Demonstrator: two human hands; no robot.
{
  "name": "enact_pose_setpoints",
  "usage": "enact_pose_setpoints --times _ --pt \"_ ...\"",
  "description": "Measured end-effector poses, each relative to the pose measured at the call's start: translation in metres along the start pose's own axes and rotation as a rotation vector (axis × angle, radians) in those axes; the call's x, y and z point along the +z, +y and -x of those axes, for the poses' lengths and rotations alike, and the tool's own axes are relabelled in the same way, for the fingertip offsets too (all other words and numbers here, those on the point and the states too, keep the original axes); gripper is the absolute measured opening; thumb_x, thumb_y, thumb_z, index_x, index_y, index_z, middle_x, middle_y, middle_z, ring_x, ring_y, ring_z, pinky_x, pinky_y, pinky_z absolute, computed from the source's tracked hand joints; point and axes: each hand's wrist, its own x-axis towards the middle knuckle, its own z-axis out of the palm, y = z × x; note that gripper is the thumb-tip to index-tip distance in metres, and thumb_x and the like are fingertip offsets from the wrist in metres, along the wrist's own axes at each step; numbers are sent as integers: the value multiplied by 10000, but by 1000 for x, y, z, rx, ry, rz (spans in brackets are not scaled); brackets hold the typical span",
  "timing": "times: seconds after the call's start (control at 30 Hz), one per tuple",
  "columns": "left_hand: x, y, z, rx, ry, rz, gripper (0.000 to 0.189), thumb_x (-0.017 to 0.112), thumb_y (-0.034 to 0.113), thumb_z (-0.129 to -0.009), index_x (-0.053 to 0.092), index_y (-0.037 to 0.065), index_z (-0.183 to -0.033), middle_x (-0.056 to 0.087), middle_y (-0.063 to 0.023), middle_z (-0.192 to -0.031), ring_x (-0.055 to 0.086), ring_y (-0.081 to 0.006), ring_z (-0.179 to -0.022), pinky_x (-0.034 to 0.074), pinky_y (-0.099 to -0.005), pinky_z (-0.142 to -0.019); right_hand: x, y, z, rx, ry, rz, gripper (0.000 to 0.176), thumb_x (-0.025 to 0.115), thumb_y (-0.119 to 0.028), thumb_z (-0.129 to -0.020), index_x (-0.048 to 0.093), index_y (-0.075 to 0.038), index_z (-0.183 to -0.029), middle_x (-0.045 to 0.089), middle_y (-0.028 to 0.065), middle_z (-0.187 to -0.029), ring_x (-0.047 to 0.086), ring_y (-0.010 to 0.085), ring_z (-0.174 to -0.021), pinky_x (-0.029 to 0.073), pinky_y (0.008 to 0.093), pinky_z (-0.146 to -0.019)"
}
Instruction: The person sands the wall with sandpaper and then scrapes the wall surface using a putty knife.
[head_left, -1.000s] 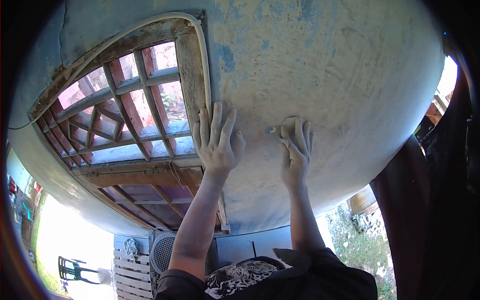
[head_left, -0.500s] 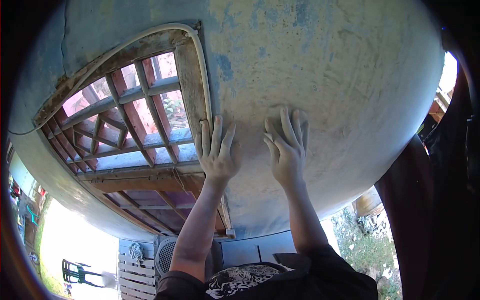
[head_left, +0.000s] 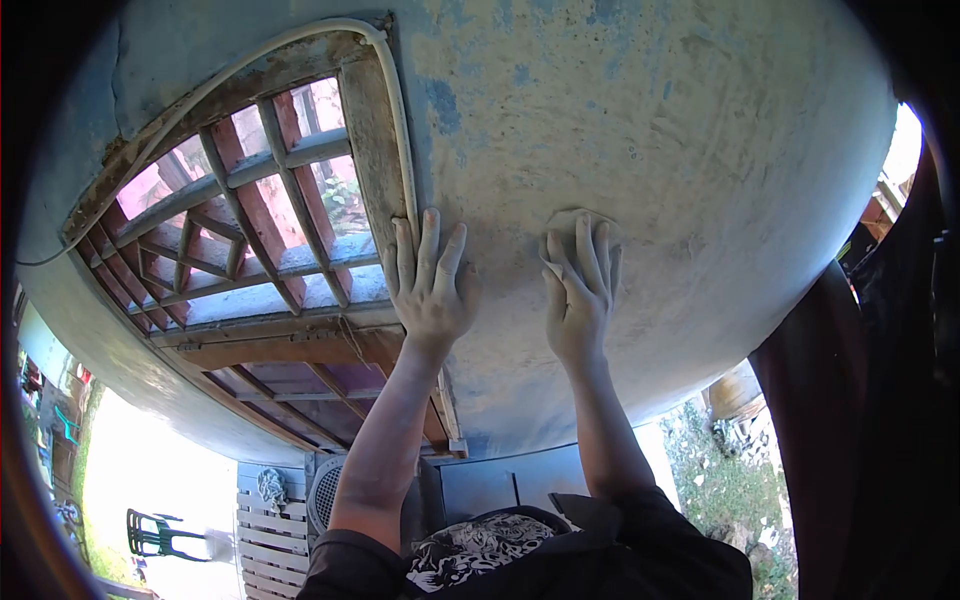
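Observation:
My left hand (head_left: pixel 432 300) lies flat on the wall (head_left: pixel 510 180), fingers spread, beside the white cable (head_left: pixel 402 130) and the wooden window frame (head_left: pixel 372 140). It holds nothing that I can see. To its right, my right hand (head_left: pixel 582 305) presses a thin, pale sheet that looks like sandpaper (head_left: pixel 572 216) against the wall. The sheet's curved upper edge shows above the fingertips, and a fold of it shows near the thumb; the rest is hidden under the hand. The wall is worn, with patchy blue and beige paint.
A wooden lattice window (head_left: pixel 235 180) fills the left, with a second panel (head_left: pixel 300 395) below it. A round-grilled unit (head_left: pixel 325 490), a slatted white bench (head_left: pixel 272 545) with a cloth (head_left: pixel 271 488) and a green chair (head_left: pixel 155 533) stand below. Dark fabric (head_left: pixel 830 400) hangs at right.
The view has shifted slightly, so the window sits higher. My right hand has turned a little and slid slightly over the wall, showing more of the sheet's edge. My left hand stays beside the cable.

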Motion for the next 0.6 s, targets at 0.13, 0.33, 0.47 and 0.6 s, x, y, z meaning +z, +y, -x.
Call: enact_pose_setpoints --times 0.13,0.33,0.47,0.6 --pt "0 1 0 -3 11 -18 541 577 259 -941 572 92 -1455 460 -222 -1614 371 -519 -1501 258 -595 -1208 13 -15 -25 -47 71 -10 360 693 -265 -980 744 -183 -1327 465 96 -1638 353 413 -1542 251 662 -1222" --pt "1 2 0 -14 21 -11 524 582 241 -935 582 93 -1437 459 -218 -1615 368 -511 -1505 260 -596 -1205 -7 -16 -29 -110 -9 -38 360 705 -265 -972 749 -171 -1317 506 98 -1605 371 438 -1523 298 621 -1223" --pt "2 5 -3 -32 18 0 522 579 239 -937 580 94 -1438 457 -217 -1617 369 -511 -1505 263 -601 -1201 0 -14 -20 -103 -4 -4 373 715 -264 -963 743 -180 -1325 493 87 -1616 378 418 -1523 322 598 -1217" --pt "0 6 1 -34 12 -12 525 578 232 -935 578 98 -1442 457 -211 -1620 371 -506 -1506 257 -604 -1200 6 -26 -32 -101 33 17 371 718 -260 -960 746 -188 -1323 511 84 -1604 387 395 -1525 332 591 -1209"
